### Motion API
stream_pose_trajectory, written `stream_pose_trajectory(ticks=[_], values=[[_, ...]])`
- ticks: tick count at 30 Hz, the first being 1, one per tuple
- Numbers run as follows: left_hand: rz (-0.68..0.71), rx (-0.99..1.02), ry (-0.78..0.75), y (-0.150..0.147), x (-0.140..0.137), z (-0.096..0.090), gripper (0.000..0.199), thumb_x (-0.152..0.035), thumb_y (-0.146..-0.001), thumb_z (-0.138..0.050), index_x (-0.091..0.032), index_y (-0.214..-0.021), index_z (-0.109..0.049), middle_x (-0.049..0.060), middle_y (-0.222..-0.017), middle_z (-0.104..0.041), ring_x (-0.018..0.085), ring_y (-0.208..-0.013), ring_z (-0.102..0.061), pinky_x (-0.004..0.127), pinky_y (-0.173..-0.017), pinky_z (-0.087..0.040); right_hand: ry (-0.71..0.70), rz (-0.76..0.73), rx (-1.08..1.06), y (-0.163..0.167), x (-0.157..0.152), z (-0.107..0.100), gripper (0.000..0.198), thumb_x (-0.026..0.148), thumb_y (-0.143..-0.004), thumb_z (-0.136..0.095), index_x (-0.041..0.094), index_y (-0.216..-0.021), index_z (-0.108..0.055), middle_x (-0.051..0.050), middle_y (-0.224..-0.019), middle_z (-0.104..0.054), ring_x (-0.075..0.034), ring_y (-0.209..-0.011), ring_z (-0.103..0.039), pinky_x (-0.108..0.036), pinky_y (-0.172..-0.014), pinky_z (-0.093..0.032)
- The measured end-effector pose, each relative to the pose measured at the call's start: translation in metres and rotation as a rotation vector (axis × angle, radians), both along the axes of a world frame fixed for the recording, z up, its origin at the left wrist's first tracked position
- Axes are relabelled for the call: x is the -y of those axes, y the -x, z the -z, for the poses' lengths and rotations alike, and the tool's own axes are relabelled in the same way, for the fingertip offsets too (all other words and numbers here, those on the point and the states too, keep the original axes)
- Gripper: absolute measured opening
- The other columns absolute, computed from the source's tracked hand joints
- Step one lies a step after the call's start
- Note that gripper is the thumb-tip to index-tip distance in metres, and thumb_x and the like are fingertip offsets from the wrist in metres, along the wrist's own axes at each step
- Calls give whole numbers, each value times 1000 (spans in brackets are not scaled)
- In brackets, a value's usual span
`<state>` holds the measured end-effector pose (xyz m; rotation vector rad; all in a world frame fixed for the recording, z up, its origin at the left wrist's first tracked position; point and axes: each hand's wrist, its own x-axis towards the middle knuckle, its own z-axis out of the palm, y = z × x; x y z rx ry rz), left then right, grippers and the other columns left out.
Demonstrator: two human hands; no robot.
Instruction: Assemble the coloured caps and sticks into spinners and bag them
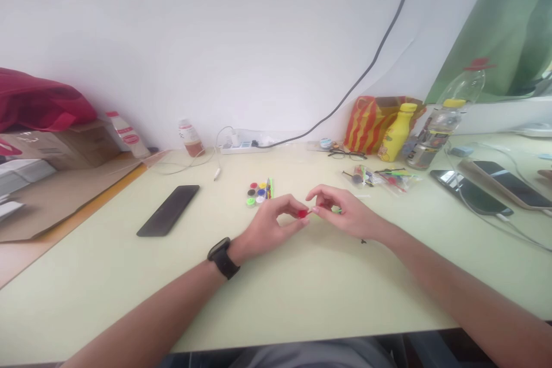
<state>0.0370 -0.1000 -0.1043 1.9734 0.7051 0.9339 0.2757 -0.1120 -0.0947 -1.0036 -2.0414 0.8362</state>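
Observation:
Over the middle of the table, my left hand [276, 219] pinches a small red piece [302, 214] between thumb and fingers; a black watch sits on that wrist. Close to its right, my right hand [340, 210] is closed with thumb and forefinger on a thin reddish stick whose end meets the red piece. A bit of green [338, 211] shows among the right fingers, its kind hidden. Just beyond the left hand stand several small round pots [253, 192] with coloured lids, and thin coloured sticks [269, 187] lie beside them.
A black phone [168, 211] lies to the left. Clear packets of small parts [392, 179], glasses [347, 154], a yellow bottle [397, 133] and plastic bottles [435, 132] are at the back right. More phones [470, 191] with cables lie rightward. A power strip [244, 148] runs along the wall.

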Motion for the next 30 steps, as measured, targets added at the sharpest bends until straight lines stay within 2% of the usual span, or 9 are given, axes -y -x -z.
stream_pose_trajectory(ticks=[4,9,14,17,21,23,25,27,30], values=[[103,98,195,-3,-1,-3,21,-38,-96,-72,-17,-100,-74,13,-112,-76,26,-109,-72,42,-101,-56,-2,19,-62,-1,-5,2,22,33,-99,-59,25,-119,-63,-1,-87,-63,-18,-79,-63,-33,-74,-55],[12,179,278,-4,-6,-2,28,-39,-90,-80,-17,-106,-74,9,-105,-76,22,-98,-73,39,-94,-59,-88,196,-119,-3,-7,3,27,37,-97,-62,25,-121,-64,-8,-109,-68,-22,-92,-67,-36,-77,-59],[-66,220,320,-2,-10,0,30,-42,-87,-82,-16,-101,-73,8,-103,-76,22,-98,-74,41,-97,-58,-39,119,-134,-1,-1,0,26,40,-100,-57,25,-120,-62,-6,-95,-72,-21,-82,-68,-38,-73,-60],[-59,236,342,-1,-11,0,28,-40,-87,-82,-17,-102,-73,8,-106,-76,22,-100,-74,41,-99,-57,-106,98,-142,3,5,0,32,40,-101,-57,28,-131,-57,-9,-121,-69,-20,-85,-68,-39,-78,-61],[-50,258,346,-1,-11,0,26,-38,-87,-83,-17,-101,-74,7,-102,-76,21,-98,-73,38,-98,-57,-183,130,-137,9,11,2,53,40,-100,-59,33,-149,-39,-12,-152,-49,-21,-98,-67,-39,-81,-60],[-49,264,352,-1,-10,0,27,-37,-87,-83,-16,-101,-75,7,-100,-76,20,-97,-73,38,-97,-58,-166,133,-133,9,13,3,54,44,-100,-60,32,-148,-37,-12,-136,-60,-22,-95,-67,-37,-77,-59],[-55,268,357,-2,-10,0,28,-37,-86,-84,-16,-101,-74,7,-99,-76,20,-96,-73,38,-97,-57,-30,101,-158,7,13,2,36,49,-104,-51,30,-134,-46,-2,-87,-66,-19,-69,-61,-32,-60,-52],[-69,268,358,-2,-10,0,29,-38,-86,-84,-15,-101,-74,7,-100,-76,20,-96,-73,39,-97,-57,133,73,-224,5,11,0,29,54,-107,-41,28,-114,-52,8,-56,-43,-15,-48,-40,-26,-47,-36],[-79,266,363,-2,-11,0,30,-38,-86,-84,-15,-100,-72,8,-102,-76,21,-96,-73,40,-97,-57,171,102,-343,1,6,-3,31,57,-105,-44,27,-100,-50,11,-53,-32,-13,-47,-28,-24,-45,-26]])
